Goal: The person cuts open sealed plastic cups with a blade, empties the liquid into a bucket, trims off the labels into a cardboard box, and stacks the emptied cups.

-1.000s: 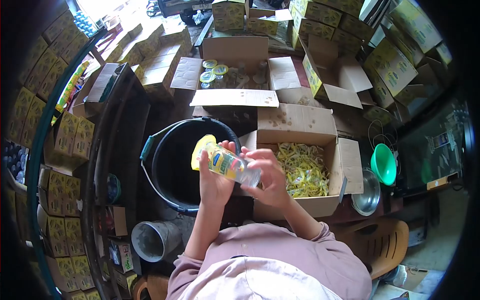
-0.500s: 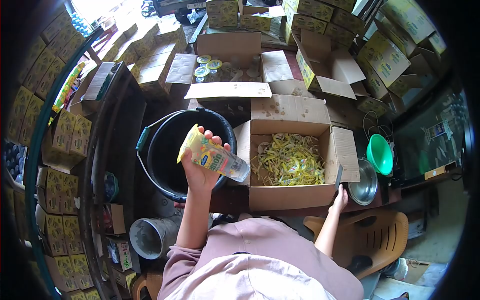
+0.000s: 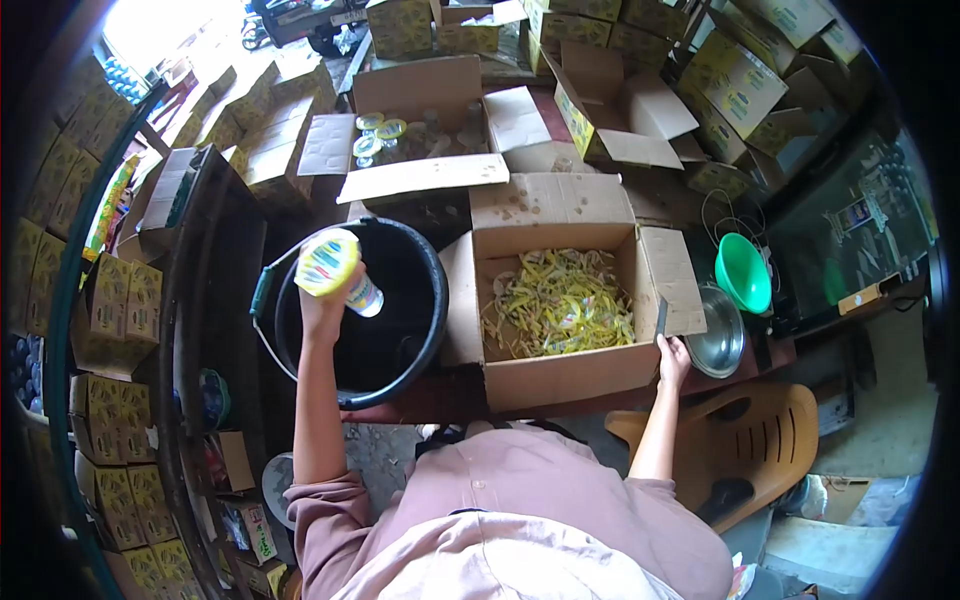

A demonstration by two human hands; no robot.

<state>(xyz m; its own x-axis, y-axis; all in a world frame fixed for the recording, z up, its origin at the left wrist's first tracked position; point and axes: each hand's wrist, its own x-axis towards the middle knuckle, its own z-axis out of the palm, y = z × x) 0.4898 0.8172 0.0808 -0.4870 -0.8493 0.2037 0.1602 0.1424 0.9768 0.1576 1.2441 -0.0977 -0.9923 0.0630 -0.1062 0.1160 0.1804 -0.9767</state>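
I grip a clear plastic cup with a printed yellow top in my left hand above a round black bucket, seemingly a holding step, my right hand closed around a flat grey blade, any move calling for steadiness.

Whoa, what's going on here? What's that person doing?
The person's left hand is holding a yellow-topped container, tilted, above the black bucket. The right hand is gripping a thin, blade-like tool by the near right corner of an open cardboard box. Inside that box lies a loose pile of yellow strips. A green bowl sits farther right.
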